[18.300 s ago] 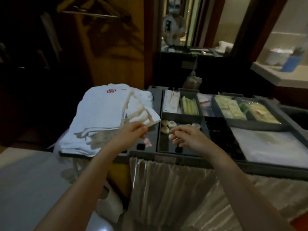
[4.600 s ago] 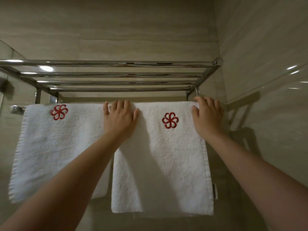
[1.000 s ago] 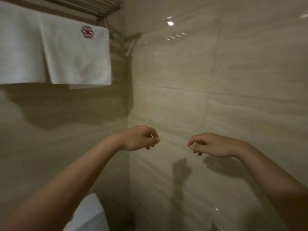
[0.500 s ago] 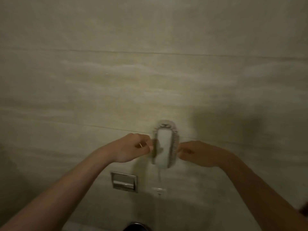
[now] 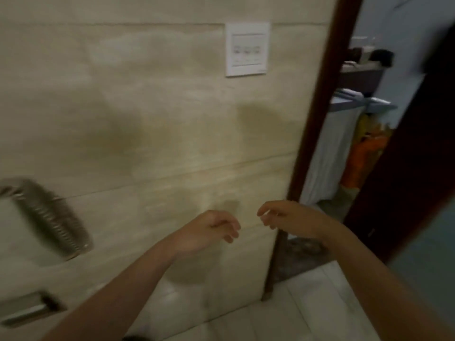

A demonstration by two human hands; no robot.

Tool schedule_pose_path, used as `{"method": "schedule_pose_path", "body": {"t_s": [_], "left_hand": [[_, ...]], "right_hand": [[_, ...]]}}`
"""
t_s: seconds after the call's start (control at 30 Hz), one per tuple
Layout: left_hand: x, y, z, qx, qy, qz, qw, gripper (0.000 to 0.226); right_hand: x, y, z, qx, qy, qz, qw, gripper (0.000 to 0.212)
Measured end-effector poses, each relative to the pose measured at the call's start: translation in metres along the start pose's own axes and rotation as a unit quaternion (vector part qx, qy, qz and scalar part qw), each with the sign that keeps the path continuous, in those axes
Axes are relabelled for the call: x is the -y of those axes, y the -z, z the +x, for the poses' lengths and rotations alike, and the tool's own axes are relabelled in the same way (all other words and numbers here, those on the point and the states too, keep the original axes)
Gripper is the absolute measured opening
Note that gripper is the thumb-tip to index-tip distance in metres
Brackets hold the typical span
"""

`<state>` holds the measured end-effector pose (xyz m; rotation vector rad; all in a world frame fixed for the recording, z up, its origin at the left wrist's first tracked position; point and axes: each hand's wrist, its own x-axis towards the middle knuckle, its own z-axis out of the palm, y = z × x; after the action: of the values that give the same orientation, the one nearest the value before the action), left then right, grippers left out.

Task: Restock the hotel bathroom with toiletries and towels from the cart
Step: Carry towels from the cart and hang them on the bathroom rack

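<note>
Beige veined stone wall (image 5: 147, 119) left of the dark wooden door frame (image 5: 317, 114), bearing a white square switch panel (image 5: 247, 49); farther left, a blurred coiled metal cord (image 5: 51, 217). Beyond the frame stands the cart (image 5: 354, 104) with its white hanging bag (image 5: 327, 153). Left hand (image 5: 209, 228) and right hand (image 5: 288, 216) are raised near the frame, fingers loosely curled, both empty.

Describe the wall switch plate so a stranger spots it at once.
Take the beige tiled wall and follow it right to the dark door frame. High up, just left of that frame, is the switch plate. It is the wall's only flat white square, with three switches in a row; the fittings low at left look metallic.
</note>
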<state>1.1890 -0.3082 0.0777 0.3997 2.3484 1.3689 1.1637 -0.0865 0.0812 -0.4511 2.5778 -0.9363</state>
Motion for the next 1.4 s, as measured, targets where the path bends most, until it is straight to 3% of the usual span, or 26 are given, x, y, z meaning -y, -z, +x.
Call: {"method": "schedule_pose_path", "body": {"t_s": [0.13, 0.33, 0.43, 0.67, 0.83, 1.03, 1.23, 1.4], "left_hand": [[-0.041, -0.055, 0.079, 0.041, -0.001, -0.023, 0.999, 0.019], [-0.087, -0.135, 0.178, 0.081, -0.004, -0.063, 0.995, 0.020], [-0.105, -0.161, 0.224, 0.119, -0.004, -0.112, 0.987, 0.022], [-0.159, -0.186, 0.347, 0.145, -0.083, -0.110, 0.980, 0.020], [-0.186, -0.203, 0.429, 0.128, -0.089, -0.077, 0.985, 0.021], [-0.206, -0.225, 0.522, 0.095, -0.063, -0.057, 0.992, 0.022], [-0.239, -0.243, 0.605, 0.028, -0.099, -0.017, 0.995, 0.021], [-0.258, -0.235, 0.656, -0.025, -0.075, -0.029, 0.996, 0.016]], "right_hand": [[-0.074, 0.029, -0.033, -0.082, -0.055, 0.071, 0.993, 0.013], [-0.159, 0.070, -0.064, -0.156, -0.160, 0.125, 0.967, 0.032], [-0.199, 0.102, -0.066, -0.173, -0.188, 0.148, 0.956, 0.013], [-0.282, 0.193, -0.037, -0.208, -0.234, 0.150, 0.938, 0.020], [-0.331, 0.254, -0.020, -0.236, -0.228, 0.149, 0.933, 0.019], [-0.398, 0.334, 0.021, -0.216, -0.191, 0.156, 0.945, 0.021], [-0.458, 0.410, 0.080, -0.154, -0.103, 0.172, 0.967, 0.017], [-0.493, 0.468, 0.134, -0.096, -0.070, 0.138, 0.983, 0.014]]}}
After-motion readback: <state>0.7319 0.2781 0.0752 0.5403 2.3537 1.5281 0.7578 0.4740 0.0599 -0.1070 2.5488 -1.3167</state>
